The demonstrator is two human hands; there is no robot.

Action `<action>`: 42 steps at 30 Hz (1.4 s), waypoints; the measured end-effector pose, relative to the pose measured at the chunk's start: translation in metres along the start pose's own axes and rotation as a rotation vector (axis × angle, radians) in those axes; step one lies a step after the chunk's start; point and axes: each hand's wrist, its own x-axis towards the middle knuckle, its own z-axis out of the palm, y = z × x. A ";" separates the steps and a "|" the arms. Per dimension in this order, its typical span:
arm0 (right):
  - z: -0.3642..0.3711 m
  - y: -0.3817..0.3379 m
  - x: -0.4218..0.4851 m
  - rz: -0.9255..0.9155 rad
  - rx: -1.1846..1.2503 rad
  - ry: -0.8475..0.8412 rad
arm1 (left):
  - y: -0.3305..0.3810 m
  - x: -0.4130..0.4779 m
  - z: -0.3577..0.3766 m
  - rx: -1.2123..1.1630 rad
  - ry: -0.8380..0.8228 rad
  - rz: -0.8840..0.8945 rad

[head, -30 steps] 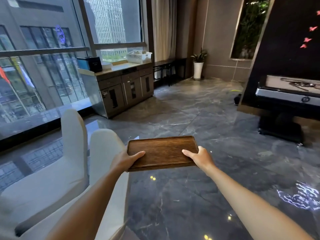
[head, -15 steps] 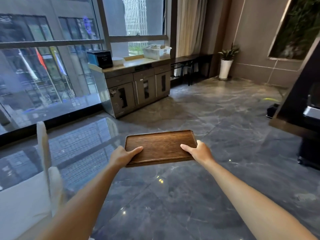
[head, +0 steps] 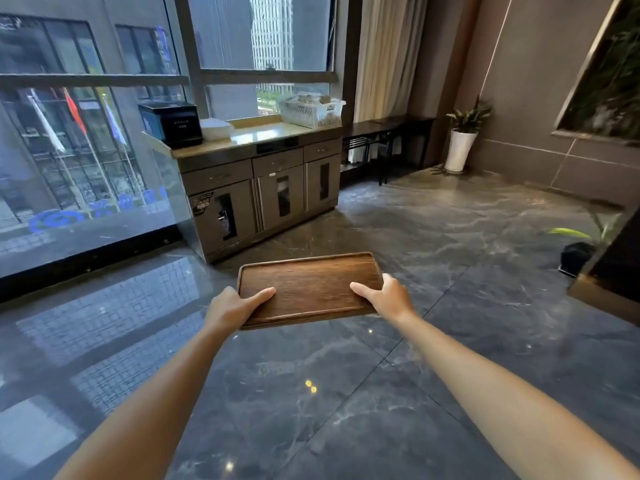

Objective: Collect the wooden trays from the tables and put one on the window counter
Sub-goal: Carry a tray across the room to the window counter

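Left hand (head: pixel 233 306) and right hand (head: pixel 388 296) each clamp a short end of the wooden tray (head: pixel 308 287), long axis crosswise, level over the floor. The window counter (head: pixel 256 138) lies straight beyond it, well apart.

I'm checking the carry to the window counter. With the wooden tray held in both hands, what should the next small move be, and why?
Probably keep walking forward toward the window counter, holding the wooden tray level. The left hand and right hand grip its two short ends, and open floor lies between it and the counter, whose top looks bare between the white bowl and the white basket.
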 end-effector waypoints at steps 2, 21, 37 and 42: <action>0.001 -0.005 0.050 0.001 -0.006 -0.005 | 0.017 0.043 0.006 0.008 0.012 -0.008; 0.056 -0.086 0.595 -0.096 0.050 -0.177 | 0.173 0.522 0.044 -0.018 0.192 -0.109; 0.143 -0.154 1.019 -0.081 0.013 -0.153 | 0.274 0.955 0.059 0.060 0.187 -0.150; 0.156 -0.186 1.144 -0.104 0.015 -0.158 | 0.316 1.073 0.056 0.063 0.190 -0.161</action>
